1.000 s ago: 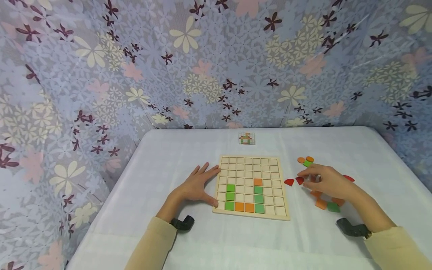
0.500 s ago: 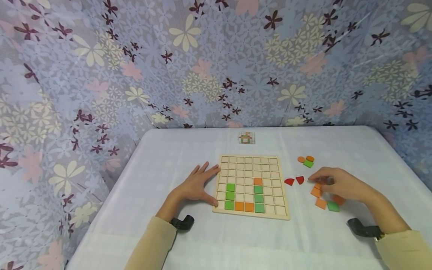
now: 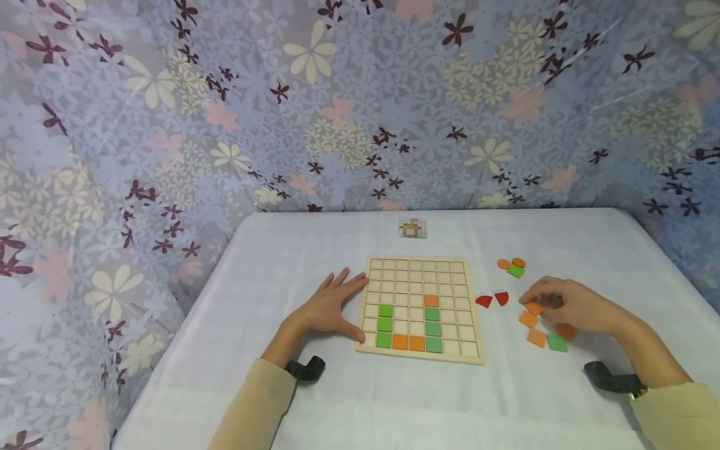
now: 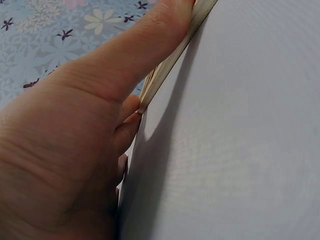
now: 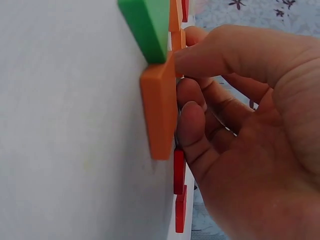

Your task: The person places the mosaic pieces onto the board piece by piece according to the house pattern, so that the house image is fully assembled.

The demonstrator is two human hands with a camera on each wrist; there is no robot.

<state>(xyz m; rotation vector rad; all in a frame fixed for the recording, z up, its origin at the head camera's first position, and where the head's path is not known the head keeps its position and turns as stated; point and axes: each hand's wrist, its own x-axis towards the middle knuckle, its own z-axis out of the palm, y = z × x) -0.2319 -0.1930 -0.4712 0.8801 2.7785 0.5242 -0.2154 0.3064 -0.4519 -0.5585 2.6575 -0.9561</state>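
Right hand (image 3: 582, 305) shifted, pinching orange tile (image 3: 535, 308); left fingers (image 3: 352, 287) apart on part-filled board (image 3: 415, 287).

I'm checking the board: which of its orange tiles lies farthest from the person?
The orange tile just beyond the darker green column; the other two orange tiles lie in the nearest row.

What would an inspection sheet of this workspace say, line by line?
Surface: white cloth, slightly creased.
Job's things: wooden grid board, some cells filled with green and orange tiles; picture card beyond it.
Clutter: loose red, orange and green pieces right of the board.
Hands: left hand spread, fingers touching the board's left edge; right hand has its fingers at an orange piece, pinch unclear.
Cables: nothing seen.
Surroundings: flowered fabric behind; black devices on both wrists.
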